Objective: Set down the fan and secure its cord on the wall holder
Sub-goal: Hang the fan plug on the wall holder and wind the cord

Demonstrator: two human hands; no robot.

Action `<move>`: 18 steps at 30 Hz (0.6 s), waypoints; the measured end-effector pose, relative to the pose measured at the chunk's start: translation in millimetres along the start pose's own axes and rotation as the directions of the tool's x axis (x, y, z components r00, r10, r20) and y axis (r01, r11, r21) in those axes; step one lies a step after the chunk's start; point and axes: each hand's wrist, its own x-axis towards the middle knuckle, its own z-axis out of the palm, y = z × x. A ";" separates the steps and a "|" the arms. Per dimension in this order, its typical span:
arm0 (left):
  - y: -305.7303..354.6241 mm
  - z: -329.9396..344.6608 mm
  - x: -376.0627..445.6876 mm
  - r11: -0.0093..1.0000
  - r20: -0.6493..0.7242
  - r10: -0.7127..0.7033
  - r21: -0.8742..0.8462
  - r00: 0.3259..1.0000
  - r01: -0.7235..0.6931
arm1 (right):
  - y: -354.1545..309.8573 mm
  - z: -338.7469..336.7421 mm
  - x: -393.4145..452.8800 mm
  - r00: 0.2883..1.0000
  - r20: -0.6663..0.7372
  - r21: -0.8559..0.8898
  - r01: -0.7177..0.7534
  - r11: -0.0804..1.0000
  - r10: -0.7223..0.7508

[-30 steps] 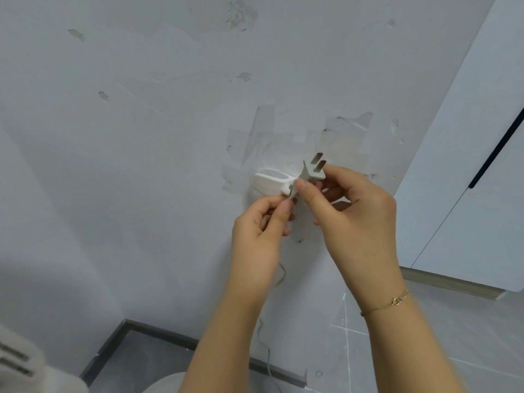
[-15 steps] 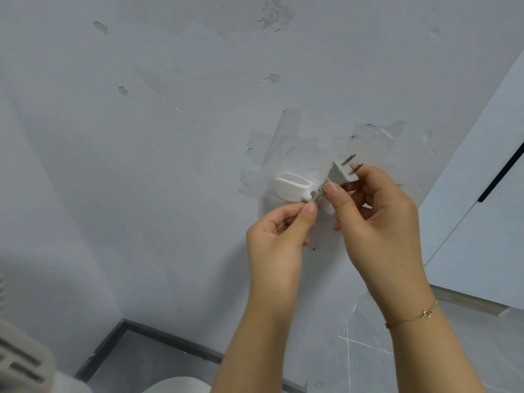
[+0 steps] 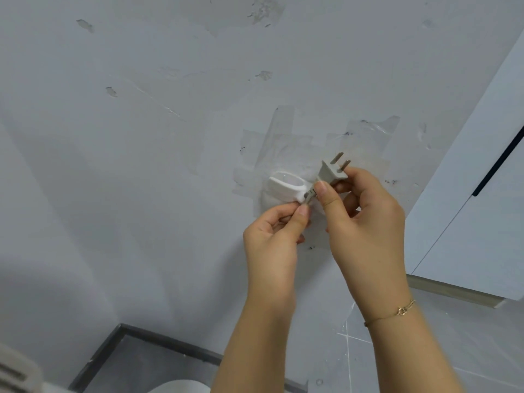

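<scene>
Right hand [image 3: 365, 222] has tipped the pinched plug [image 3: 331, 173] upright; left hand [image 3: 273, 236] pinches the cord [image 3: 309, 197] just below, at the holder [image 3: 286, 188] slot (seating looks close).

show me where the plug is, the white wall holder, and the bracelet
plug [image 3: 330, 173], head view, on its grey body below the two prongs.
white wall holder [image 3: 286, 187], head view, on its front rim.
bracelet [image 3: 401, 311], head view, on the gold clasp at the wrist.
</scene>
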 end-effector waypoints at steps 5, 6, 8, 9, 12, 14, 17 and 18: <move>-4.1 -5.0 6.6 0.984 0.150 -0.123 -0.106 0.981 0.140 | 4.7 1.5 0.6 1.000 -0.023 -0.021 -0.008 1.000 0.007; -3.5 -7.0 9.0 0.985 0.167 -0.125 -0.097 0.978 0.143 | 5.4 4.6 0.2 1.000 -0.031 -0.028 -0.003 1.000 0.002; -4.5 -7.2 11.7 0.987 0.183 -0.118 -0.087 0.976 0.136 | 6.8 7.1 0.1 0.999 -0.042 -0.064 0.021 0.998 -0.024; -5.3 -7.1 13.0 0.987 0.187 -0.115 -0.087 0.976 0.133 | 7.9 7.8 -0.2 0.998 -0.051 -0.075 0.027 0.997 -0.031; -5.6 -9.1 16.4 0.988 0.176 -0.111 -0.082 0.978 0.127 | 10.5 11.3 -0.7 0.997 -0.066 -0.088 0.041 0.995 -0.047; -6.7 -9.9 17.4 0.992 0.184 -0.098 -0.061 0.978 0.111 | 11.4 11.8 -0.4 0.996 -0.066 -0.103 0.061 0.993 -0.068; -7.2 -11.0 17.5 0.995 0.190 -0.080 -0.050 0.978 0.091 | 13.1 12.8 1.1 0.994 -0.053 -0.105 0.089 0.990 -0.095; -6.6 -11.1 16.9 0.995 0.190 -0.082 -0.045 0.978 0.092 | 13.3 12.9 1.5 0.993 -0.053 -0.108 0.096 0.989 -0.102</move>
